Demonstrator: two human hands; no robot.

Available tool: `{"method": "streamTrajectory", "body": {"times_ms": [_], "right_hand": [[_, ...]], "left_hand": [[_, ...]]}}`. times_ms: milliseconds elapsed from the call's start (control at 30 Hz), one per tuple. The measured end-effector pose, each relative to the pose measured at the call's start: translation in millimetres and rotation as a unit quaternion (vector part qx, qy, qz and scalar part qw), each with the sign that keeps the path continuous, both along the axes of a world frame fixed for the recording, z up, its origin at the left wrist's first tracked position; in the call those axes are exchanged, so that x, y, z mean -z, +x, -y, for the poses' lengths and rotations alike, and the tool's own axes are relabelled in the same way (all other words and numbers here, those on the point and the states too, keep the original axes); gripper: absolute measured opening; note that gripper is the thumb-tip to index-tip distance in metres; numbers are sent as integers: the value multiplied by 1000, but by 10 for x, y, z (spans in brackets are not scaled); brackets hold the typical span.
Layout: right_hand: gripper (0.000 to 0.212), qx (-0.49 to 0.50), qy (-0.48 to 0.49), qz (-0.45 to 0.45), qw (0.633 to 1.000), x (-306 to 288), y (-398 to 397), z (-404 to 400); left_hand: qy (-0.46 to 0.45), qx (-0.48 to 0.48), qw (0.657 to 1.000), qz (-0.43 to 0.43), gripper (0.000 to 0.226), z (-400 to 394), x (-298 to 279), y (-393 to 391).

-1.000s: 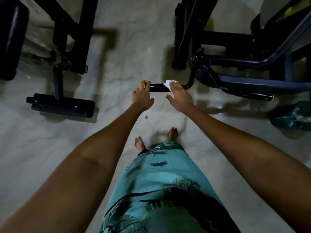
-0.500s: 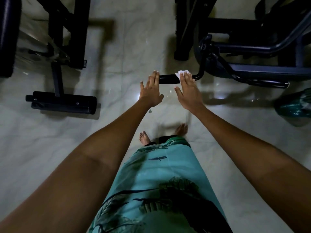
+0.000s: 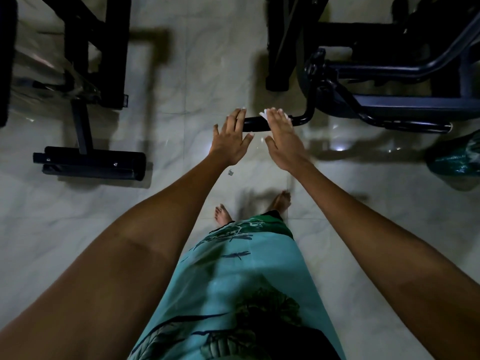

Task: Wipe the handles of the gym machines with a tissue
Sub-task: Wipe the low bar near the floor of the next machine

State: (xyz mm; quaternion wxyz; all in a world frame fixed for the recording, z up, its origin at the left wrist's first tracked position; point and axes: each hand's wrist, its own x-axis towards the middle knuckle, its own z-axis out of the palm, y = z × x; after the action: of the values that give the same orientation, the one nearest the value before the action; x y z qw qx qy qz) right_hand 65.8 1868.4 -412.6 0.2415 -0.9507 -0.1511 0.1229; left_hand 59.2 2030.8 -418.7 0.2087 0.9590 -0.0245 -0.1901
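Now the black handle (image 3: pixel 255 123) lies sideways just past both hands, the open right hand (image 3: pixel 281 137) pressing a tissue (image 3: pixel 264 114) on it, the left hand (image 3: pixel 230 140) open and empty at its free end.

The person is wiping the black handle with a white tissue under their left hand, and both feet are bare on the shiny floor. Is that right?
Not quite. The white tissue is under the right hand, not the left hand. The head view shows it poking out at the right hand's fingertips on the black handle. The rest is right: both feet are bare on the shiny floor.
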Motion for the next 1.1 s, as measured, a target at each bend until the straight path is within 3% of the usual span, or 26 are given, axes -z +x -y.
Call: {"method": "streamTrajectory", "body": {"times_ms": [567, 767, 933, 1100], "right_hand": [[78, 34, -109, 19, 993, 19, -18, 78], [88, -36, -135, 19, 990, 13, -184, 141], [92, 18, -173, 2, 985, -17, -35, 120], [98, -42, -160, 3, 986, -47, -144, 39]], "left_hand": [[-31, -11, 998, -60, 69, 4, -43, 45], [-42, -32, 996, -72, 68, 29, -90, 45], [-42, -29, 996, -69, 69, 23, -82, 48], [-43, -31, 996, -65, 71, 29, -83, 39]]}}
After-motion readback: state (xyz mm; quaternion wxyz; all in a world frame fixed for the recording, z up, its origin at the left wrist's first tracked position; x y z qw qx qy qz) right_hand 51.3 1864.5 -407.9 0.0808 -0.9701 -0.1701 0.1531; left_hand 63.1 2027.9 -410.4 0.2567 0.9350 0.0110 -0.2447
